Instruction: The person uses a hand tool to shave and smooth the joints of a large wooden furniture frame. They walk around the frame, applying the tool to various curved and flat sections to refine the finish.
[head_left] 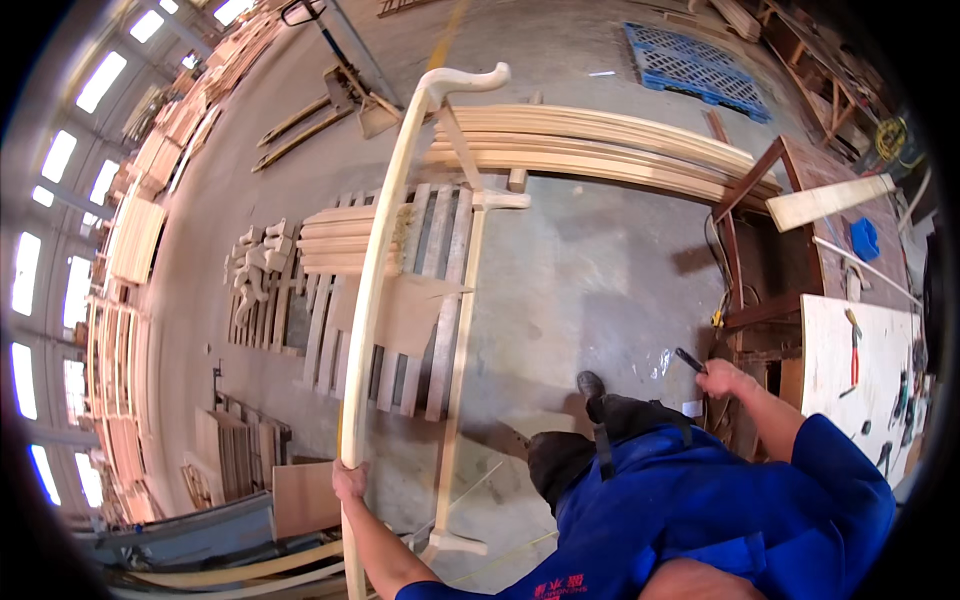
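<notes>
A long pale wooden furniture frame (pixel 382 235) with curved legs stretches from the lower edge to the upper middle. My left hand (pixel 350 480) is closed round its near rail, low in the picture. Out to the right, my right hand (pixel 725 380) grips a short black stick-shaped tool (pixel 688 358). That tool's exact kind is too small to make out. It points away from the workbench and is apart from the frame.
Beyond the frame, a slatted pallet (pixel 440 330) carries wooden boards. Long wooden strips (pixel 600 150) lie farther off. A pallet jack (pixel 345 90) and a blue plastic pallet (pixel 695 70) stand at the back. The workbench (pixel 830 340) at right holds red-handled pliers (pixel 854 345).
</notes>
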